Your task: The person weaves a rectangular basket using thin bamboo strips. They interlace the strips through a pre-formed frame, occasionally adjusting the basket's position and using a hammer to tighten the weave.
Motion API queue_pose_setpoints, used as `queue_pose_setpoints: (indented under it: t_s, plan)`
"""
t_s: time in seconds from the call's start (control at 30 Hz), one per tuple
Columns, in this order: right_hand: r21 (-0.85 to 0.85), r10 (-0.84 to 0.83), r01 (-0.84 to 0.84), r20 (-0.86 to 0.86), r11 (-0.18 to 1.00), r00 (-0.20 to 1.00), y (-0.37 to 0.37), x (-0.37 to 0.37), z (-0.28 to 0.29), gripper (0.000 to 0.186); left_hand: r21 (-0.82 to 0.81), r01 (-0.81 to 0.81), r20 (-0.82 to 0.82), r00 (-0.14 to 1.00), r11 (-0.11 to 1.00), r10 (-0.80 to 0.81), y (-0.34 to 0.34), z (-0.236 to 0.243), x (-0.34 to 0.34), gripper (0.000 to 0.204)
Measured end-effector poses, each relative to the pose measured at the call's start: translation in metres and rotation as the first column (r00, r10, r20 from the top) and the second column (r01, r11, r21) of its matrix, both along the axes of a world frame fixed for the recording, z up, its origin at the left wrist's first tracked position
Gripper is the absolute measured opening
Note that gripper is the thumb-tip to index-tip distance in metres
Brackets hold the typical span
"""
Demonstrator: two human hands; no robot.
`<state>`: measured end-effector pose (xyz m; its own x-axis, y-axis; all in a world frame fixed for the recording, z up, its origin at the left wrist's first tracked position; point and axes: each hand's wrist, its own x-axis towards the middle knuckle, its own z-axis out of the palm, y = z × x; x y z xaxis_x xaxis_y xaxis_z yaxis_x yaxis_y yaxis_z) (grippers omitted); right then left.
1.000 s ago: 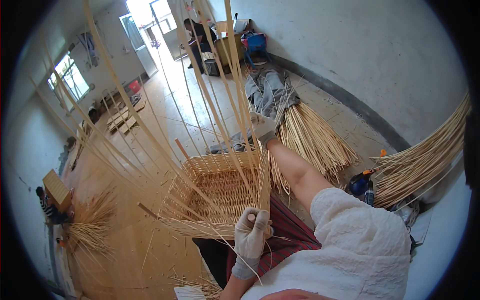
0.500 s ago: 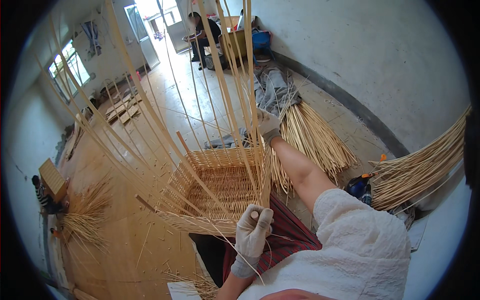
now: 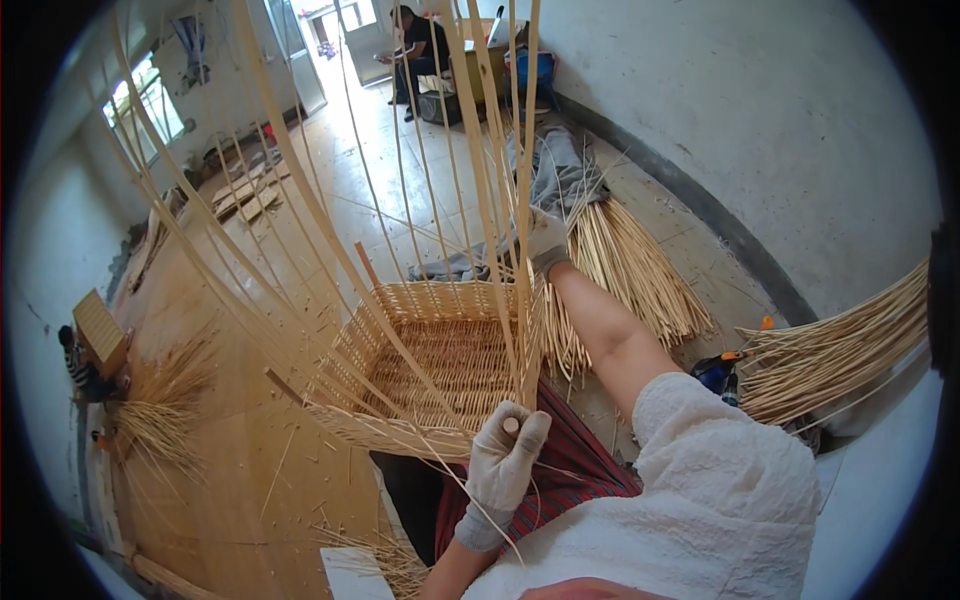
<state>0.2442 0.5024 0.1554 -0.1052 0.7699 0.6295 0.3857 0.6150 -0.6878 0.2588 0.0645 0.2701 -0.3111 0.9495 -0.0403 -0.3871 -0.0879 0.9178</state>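
A rectangular wicker basket [image 3: 440, 345] sits before me, with woven base and walls and tall pale stakes [image 3: 290, 170] rising from it. My left hand [image 3: 505, 455], in a light grey glove, is closed around a wooden corner post [image 3: 511, 426] at the basket's near right corner; the post's round end shows between thumb and fingers. A thin loose strand trails past this wrist. My right arm reaches forward along the basket's right side. The gloved right hand [image 3: 547, 240] is beside the tall stakes at the far right corner, its fingers partly hidden and blurred.
Bundled willow rods [image 3: 640, 280] lie under a grey cloth [image 3: 560, 170] on the right. Another rod bundle [image 3: 840, 345] rests near a dark tool [image 3: 715, 375]. One person [image 3: 420, 55] sits by the doorway; another [image 3: 80, 365] is at far left beside loose rods [image 3: 165, 400].
The view has shifted slightly, and the basket appears a little lower to the left. My left hand keeps its grip at the corner; the right hand stays by the far stakes.
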Motion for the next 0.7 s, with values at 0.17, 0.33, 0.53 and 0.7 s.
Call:
queue_pose_setpoints:
  t_s: [0.17, 0.33, 0.53, 0.7]
  plan:
    - [0.005, -0.021, 0.021, 0.025, 1.000, 0.999, -0.014, -0.003, 0.006, 0.037, 0.034, 0.030, -0.003, 1.000, 0.999, -0.030, -0.002, -0.013, -0.002, 0.010]
    - [-0.043, 0.108, -0.119, -0.201, 0.992, 0.973, -0.011, 0.003, 0.023, 0.032, 0.142, -0.033, -0.163, 0.985, 0.989, 0.056, -0.002, 0.016, -0.018, 0.023]
    - [-0.147, 0.378, -0.389, -0.101, 0.909, 0.920, -0.112, 0.026, 0.081, 0.030, 0.212, -0.449, -0.372, 0.784, 0.868, 0.497, -0.041, 0.038, -0.100, 0.027]
    - [-0.016, 0.403, -0.403, 0.054, 0.915, 0.913, -0.144, 0.019, 0.088, 0.039, 0.289, -0.672, -0.347, 0.590, 0.681, 0.729, -0.055, 0.025, -0.170, 0.027]
